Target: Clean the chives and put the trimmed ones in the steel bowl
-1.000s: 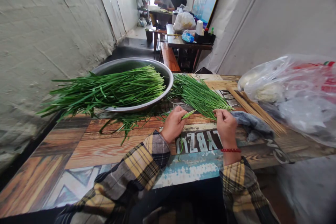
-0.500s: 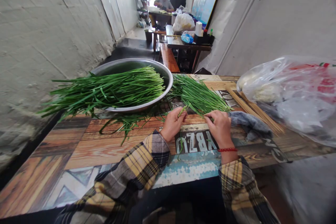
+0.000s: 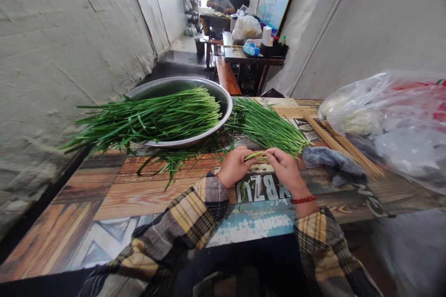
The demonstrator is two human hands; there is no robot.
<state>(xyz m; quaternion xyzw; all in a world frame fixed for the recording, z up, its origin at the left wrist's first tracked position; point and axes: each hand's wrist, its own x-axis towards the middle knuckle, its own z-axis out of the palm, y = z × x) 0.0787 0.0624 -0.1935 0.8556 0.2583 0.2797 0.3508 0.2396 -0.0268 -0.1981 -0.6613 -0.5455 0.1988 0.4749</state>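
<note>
A few garlic chive stalks (image 3: 256, 155) stretch between my two hands above the near part of the table. My left hand (image 3: 234, 168) is closed around them, their pale ends poking out toward the right. With thumb and fingers pinched, my right hand (image 3: 285, 170) grips the ends of these stalks. Just beyond the hands lies a loose bunch of chives (image 3: 270, 125), flat on the table. To its left, a large metal bowl (image 3: 228, 113) bears a thick heap of chives (image 3: 163, 118) whose leaves hang over the left rim. Torn green scraps (image 3: 171, 165) lie in front of the bowl.
A grey cloth (image 3: 334, 163) lies right of my right hand, with wooden sticks (image 3: 343, 151) behind it. A clear plastic bag (image 3: 393, 125) fills the table's right side. Farther back are a bench (image 3: 227, 76), a cluttered table (image 3: 240, 55) and a seated person (image 3: 220, 2).
My hands have come together. The right hand moved left and now pinches the stalk ends held by the left hand, which shifted slightly right. The view has shifted a little.
</note>
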